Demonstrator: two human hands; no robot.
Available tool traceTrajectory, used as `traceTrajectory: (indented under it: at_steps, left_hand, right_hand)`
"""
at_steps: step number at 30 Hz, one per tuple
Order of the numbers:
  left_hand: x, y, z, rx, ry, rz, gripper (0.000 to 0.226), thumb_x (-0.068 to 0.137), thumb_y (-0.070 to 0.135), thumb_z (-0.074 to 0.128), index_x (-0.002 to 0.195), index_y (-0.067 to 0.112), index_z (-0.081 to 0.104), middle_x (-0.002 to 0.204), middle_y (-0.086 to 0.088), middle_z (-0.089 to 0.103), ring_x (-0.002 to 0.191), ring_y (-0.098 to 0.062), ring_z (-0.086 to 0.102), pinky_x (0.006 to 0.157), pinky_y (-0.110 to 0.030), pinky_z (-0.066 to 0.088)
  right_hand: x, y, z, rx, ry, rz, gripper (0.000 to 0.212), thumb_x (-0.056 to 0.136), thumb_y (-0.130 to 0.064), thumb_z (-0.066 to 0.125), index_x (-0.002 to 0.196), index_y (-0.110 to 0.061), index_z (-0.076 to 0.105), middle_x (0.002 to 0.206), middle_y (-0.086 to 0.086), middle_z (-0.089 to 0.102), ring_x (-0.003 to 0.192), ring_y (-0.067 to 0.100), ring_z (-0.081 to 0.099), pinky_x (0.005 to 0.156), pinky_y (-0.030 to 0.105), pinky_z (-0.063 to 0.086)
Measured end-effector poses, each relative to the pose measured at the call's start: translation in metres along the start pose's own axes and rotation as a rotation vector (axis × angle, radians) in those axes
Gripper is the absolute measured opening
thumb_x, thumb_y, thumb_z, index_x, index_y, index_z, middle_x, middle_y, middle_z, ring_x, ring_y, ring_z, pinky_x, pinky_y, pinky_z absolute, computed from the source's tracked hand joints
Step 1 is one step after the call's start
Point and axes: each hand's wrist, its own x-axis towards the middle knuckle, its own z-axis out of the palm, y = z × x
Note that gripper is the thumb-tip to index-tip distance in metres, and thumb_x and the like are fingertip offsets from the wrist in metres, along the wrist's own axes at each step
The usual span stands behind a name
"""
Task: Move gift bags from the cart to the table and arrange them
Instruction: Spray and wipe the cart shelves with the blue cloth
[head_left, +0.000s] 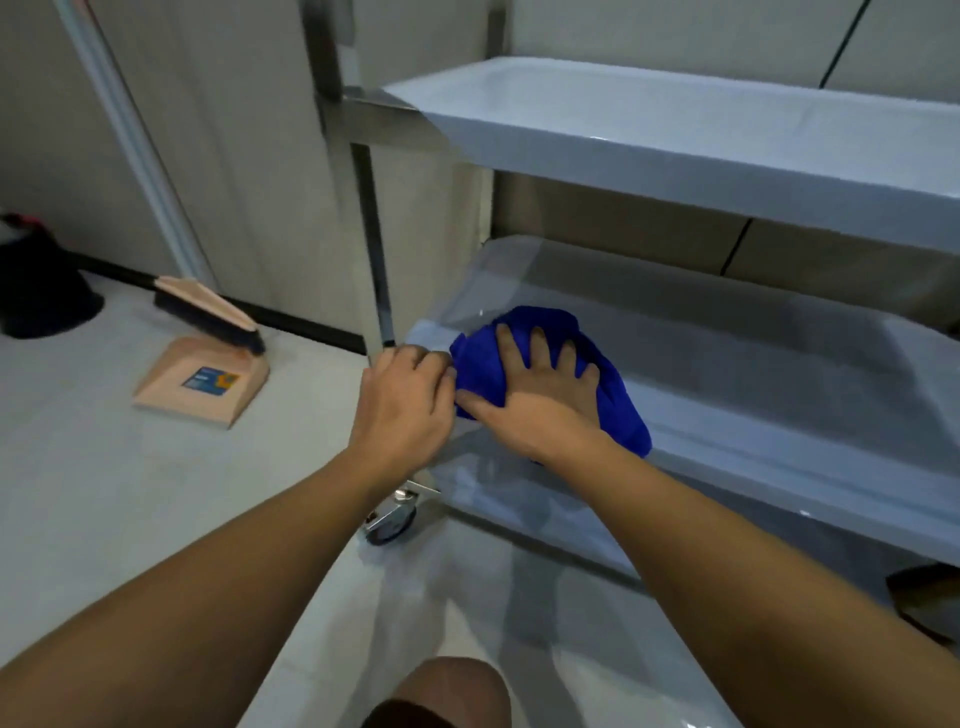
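We see one blue cloth (618, 400) at the cart (727, 150) lower shelf's left front corner, right hand (545, 395) pressing flat on it, fingers spread, left hand (405, 405) curled gripping that corner's rim.

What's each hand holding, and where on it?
Right hand presses flat on top of the blue cloth on the cart's middle shelf, fingers spread. Left hand curls at the cloth's left edge; an actual grip cannot be told.

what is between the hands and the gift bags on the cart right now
No gift bags show. The right hand presses a blue cloth flat on the cart's middle shelf; the left hand holds the shelf's corner.
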Motion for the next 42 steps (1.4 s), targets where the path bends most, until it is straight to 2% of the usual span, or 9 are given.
traceTrajectory:
  at_steps: [7, 12, 17, 23, 25, 28, 31, 36, 42]
  left_hand:
    - [-0.038, -0.055, 0.003, -0.109, 0.049, -0.251, 0.026, 0.102, 0.024, 0.044, 0.117, 0.015, 0.063, 0.114, -0.004, 0.061, 0.107, -0.022, 0.053, 0.085, -0.029, 0.037]
    - [-0.072, -0.077, 0.033, -0.162, -0.088, -0.249, 0.028, 0.096, 0.028, 0.053, 0.119, 0.02, 0.066, 0.112, 0.003, 0.063, 0.102, -0.017, 0.056, 0.081, -0.028, 0.045]
    - [-0.105, -0.073, 0.088, -0.208, -0.285, -0.186, 0.034, 0.098, 0.032, 0.053, 0.128, 0.022, 0.064, 0.119, 0.0, 0.062, 0.102, -0.02, 0.058, 0.088, -0.038, 0.052]
    - [-0.091, -0.042, 0.13, -0.261, -0.251, -0.13, 0.023, 0.099, 0.018, 0.052, 0.114, 0.006, 0.066, 0.109, -0.011, 0.065, 0.097, -0.03, 0.06, 0.081, -0.037, 0.047]
    - [-0.084, -0.04, 0.139, -0.241, -0.274, -0.129, 0.02, 0.093, 0.01, 0.054, 0.107, 0.002, 0.066, 0.104, -0.016, 0.065, 0.092, -0.033, 0.061, 0.077, -0.038, 0.048]
    - [-0.082, -0.052, 0.153, -0.208, -0.322, -0.218, 0.013, 0.085, 0.004, 0.056, 0.095, -0.002, 0.063, 0.096, -0.021, 0.062, 0.085, -0.038, 0.061, 0.065, -0.033, 0.04]
    - [-0.089, -0.071, 0.165, -0.182, -0.299, -0.253, 0.018, 0.083, 0.001, 0.053, 0.096, -0.004, 0.065, 0.097, -0.021, 0.063, 0.083, -0.038, 0.06, 0.066, -0.03, 0.039]
    - [-0.081, -0.093, 0.188, -0.215, -0.087, -0.136, 0.021, 0.073, 0.008, 0.044, 0.073, -0.002, 0.063, 0.073, -0.015, 0.06, 0.062, -0.019, 0.046, 0.054, -0.03, 0.042]
    - [-0.049, -0.096, 0.22, -0.226, -0.144, -0.241, 0.014, 0.085, -0.002, 0.052, 0.089, 0.011, 0.053, 0.096, -0.003, 0.051, 0.084, -0.019, 0.047, 0.072, -0.027, 0.031]
  right_hand:
    - [-0.001, -0.082, 0.036, -0.068, 0.264, -0.133, 0.083, 0.093, -0.039, 0.06, 0.158, -0.034, 0.008, 0.164, 0.013, 0.021, 0.145, 0.044, 0.024, 0.115, 0.063, 0.021]
    - [-0.023, -0.061, 0.108, -0.015, 0.717, -0.515, 0.051, 0.085, -0.013, 0.067, 0.135, -0.022, 0.063, 0.144, 0.012, 0.056, 0.127, 0.04, 0.054, 0.102, 0.056, 0.041]
    - [-0.034, -0.019, 0.157, 0.136, 0.448, -0.482, 0.078, 0.051, 0.001, 0.09, 0.125, -0.015, 0.07, 0.134, 0.015, 0.063, 0.114, 0.045, 0.06, 0.089, 0.055, 0.052]
    - [-0.027, 0.021, 0.146, 0.215, 0.498, -0.396, 0.08, 0.055, 0.009, 0.08, 0.131, -0.013, 0.065, 0.136, 0.02, 0.059, 0.115, 0.05, 0.055, 0.09, 0.06, 0.048]
    - [-0.021, 0.027, 0.144, 0.135, 0.439, -0.341, 0.08, 0.066, -0.004, 0.082, 0.14, -0.019, 0.056, 0.142, 0.018, 0.053, 0.121, 0.046, 0.048, 0.096, 0.06, 0.045]
    - [-0.003, 0.024, 0.162, 0.141, 0.108, -0.223, 0.076, 0.086, -0.07, 0.052, 0.152, -0.034, 0.036, 0.156, 0.003, 0.039, 0.139, 0.032, 0.034, 0.113, 0.053, 0.035]
    - [0.011, 0.015, 0.204, 0.283, -0.228, -0.231, 0.069, 0.094, -0.076, 0.025, 0.154, -0.042, 0.032, 0.163, -0.008, 0.031, 0.147, 0.023, 0.026, 0.119, 0.047, 0.024]
    - [0.028, 0.006, 0.248, 0.062, -0.16, -0.303, 0.06, 0.102, -0.061, 0.015, 0.158, -0.043, 0.0, 0.169, -0.005, -0.005, 0.154, 0.028, -0.002, 0.121, 0.06, 0.006]
    - [0.067, 0.005, 0.26, 0.03, -0.077, -0.248, 0.062, 0.102, -0.061, 0.017, 0.157, -0.044, -0.008, 0.169, 0.001, 0.002, 0.154, 0.033, 0.001, 0.118, 0.066, 0.013]
